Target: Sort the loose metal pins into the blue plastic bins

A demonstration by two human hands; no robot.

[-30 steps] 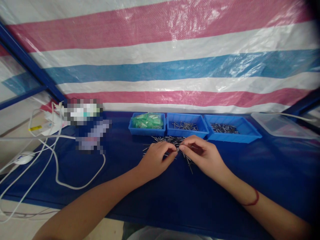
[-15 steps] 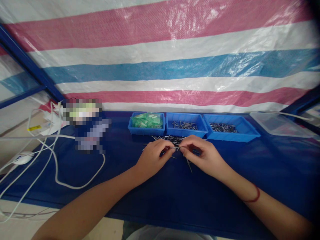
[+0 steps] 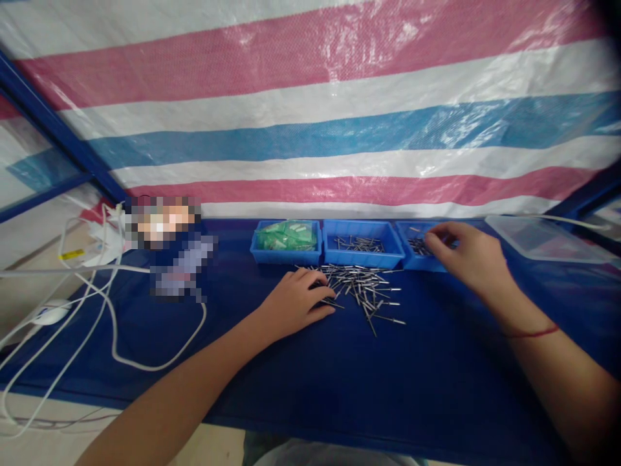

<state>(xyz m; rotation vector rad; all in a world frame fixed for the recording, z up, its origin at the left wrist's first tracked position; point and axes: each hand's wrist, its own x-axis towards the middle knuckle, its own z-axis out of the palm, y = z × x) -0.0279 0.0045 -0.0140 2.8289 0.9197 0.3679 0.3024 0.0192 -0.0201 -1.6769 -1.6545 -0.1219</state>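
A loose pile of blind rivets (image 3: 359, 281), thin dark shafts with silver ends, lies on the blue table (image 3: 310, 369). At the pile's left edge is my left hand (image 3: 303, 298), fingers apart and curved over a few rivets, gripping none that I can see. My right hand (image 3: 466, 252) is over the right blue bin (image 3: 412, 262), which contains dark rivets (image 3: 418, 246). Its thumb and forefinger are drawn together; whatever is between them is hidden. More rivets (image 3: 361, 244) lie inside the middle blue bin (image 3: 388, 260).
The left blue bin (image 3: 286, 257) holds green plastic packets (image 3: 286, 235). A clear plastic lid (image 3: 538, 239) lies at the back right. White cables (image 3: 114, 323) loop over the table's left side, near blurred items. Striped sheeting (image 3: 310, 142) hangs behind.
My hands, earlier fingertip to fingertip at a rivet above the pile, have parted. The right moved to the right bin; the left stayed by the pile and its fingers opened.
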